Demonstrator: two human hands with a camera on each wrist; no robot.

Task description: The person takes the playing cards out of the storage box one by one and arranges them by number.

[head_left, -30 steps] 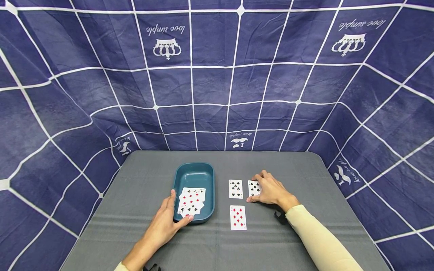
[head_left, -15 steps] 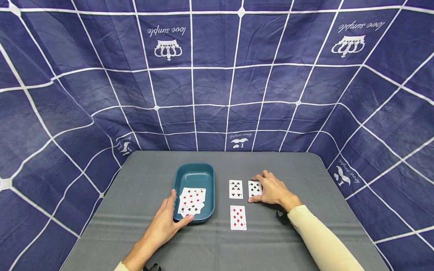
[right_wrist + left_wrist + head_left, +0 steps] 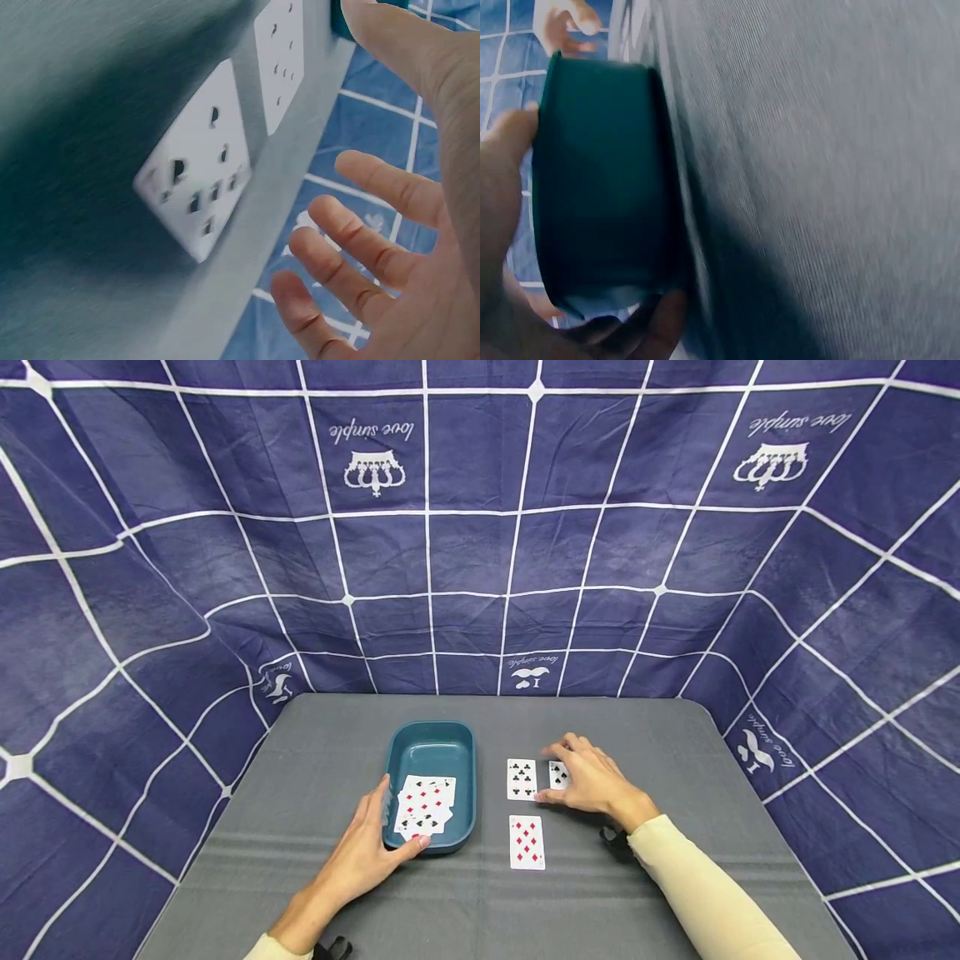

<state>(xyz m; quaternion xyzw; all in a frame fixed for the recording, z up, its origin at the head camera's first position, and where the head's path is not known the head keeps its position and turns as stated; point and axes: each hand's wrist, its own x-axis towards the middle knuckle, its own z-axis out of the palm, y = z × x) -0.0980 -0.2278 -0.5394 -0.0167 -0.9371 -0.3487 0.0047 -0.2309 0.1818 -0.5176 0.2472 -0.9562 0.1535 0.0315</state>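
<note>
A teal tray on the grey table holds a loose pile of playing cards. My left hand grips the tray's near left corner, thumb on the front rim, fingers up the left wall; the left wrist view shows the tray between thumb and fingers. To the tray's right lie a clubs card, a spades card and, nearer me, a diamonds card. My right hand hovers over the spades card with fingers spread and off it.
The grey table ends at a navy cloth backdrop with white grid lines on three sides. Bare tabletop lies left of the tray and right of the cards. A dark strap sits at my right wrist.
My right hand has shifted a little to the left, now covering more of the spades card. The left hand and the tray have stayed in place.
</note>
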